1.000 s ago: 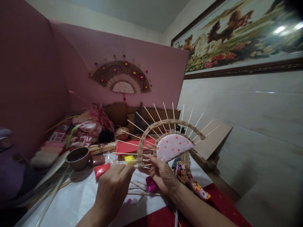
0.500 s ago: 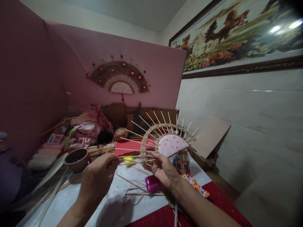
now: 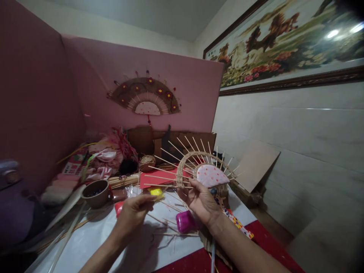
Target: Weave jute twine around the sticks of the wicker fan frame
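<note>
My right hand [image 3: 201,201] grips the lower left end of a half-round woven fan [image 3: 179,172]. Its thin sticks fan out through a band of braided twine, and a white half-disc with red dots [image 3: 211,176] covers its centre. My left hand [image 3: 135,213] is beside the fan's lowest sticks, thumb and fingers pressed together; what they hold, if anything, is too small to make out. Just beyond those fingertips lies a yellow packet [image 3: 156,193]. A purple packet [image 3: 185,221] and several loose sticks [image 3: 162,223] lie below the hands.
A brown bowl [image 3: 96,193] stands left, near a bundle of sticks [image 3: 123,181], a ball of twine [image 3: 147,162] and piled pink cloth [image 3: 105,156]. Red paper [image 3: 159,177] lies behind the fan. A finished fan [image 3: 146,96] hangs on the pink panel. Flowered cloth [image 3: 234,220] lies right.
My left hand has come off the fan's lower stick ends and dropped slightly to the right. The fan, in my right hand, has shifted a little right; the view has moved slightly too.
</note>
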`<state>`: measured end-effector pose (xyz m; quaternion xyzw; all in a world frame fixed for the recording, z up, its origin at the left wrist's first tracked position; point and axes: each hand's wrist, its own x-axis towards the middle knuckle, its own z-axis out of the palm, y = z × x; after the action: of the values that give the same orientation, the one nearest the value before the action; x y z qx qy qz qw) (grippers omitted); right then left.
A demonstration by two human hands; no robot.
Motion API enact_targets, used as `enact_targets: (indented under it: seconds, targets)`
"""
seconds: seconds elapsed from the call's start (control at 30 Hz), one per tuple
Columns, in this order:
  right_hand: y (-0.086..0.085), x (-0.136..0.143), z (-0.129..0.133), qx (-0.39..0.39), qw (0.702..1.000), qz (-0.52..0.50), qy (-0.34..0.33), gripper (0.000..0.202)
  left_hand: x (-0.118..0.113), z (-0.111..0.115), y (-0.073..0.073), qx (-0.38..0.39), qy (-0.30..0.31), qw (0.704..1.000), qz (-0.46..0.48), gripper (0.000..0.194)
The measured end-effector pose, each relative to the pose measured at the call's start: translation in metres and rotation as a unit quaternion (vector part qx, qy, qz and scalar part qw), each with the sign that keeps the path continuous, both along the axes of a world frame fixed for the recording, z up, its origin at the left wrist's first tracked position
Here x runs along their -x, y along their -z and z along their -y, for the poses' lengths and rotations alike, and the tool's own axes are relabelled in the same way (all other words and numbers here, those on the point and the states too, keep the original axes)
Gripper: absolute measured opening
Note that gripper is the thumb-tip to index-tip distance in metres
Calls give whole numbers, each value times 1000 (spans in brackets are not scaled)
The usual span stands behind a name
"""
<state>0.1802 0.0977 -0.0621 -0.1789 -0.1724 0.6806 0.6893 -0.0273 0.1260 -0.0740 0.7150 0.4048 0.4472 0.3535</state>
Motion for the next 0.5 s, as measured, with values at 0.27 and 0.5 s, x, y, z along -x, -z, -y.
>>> enact_targets:
  seconds: [0.27,0.5]
  targets:
    - [5,11,6,-22,999,6,-24,11,-23,22,-1,-41,-26,998,32,26]
    - [6,17,9,-23,998,4,-50,10,-34,34,-3,151,-14,953,261,39]
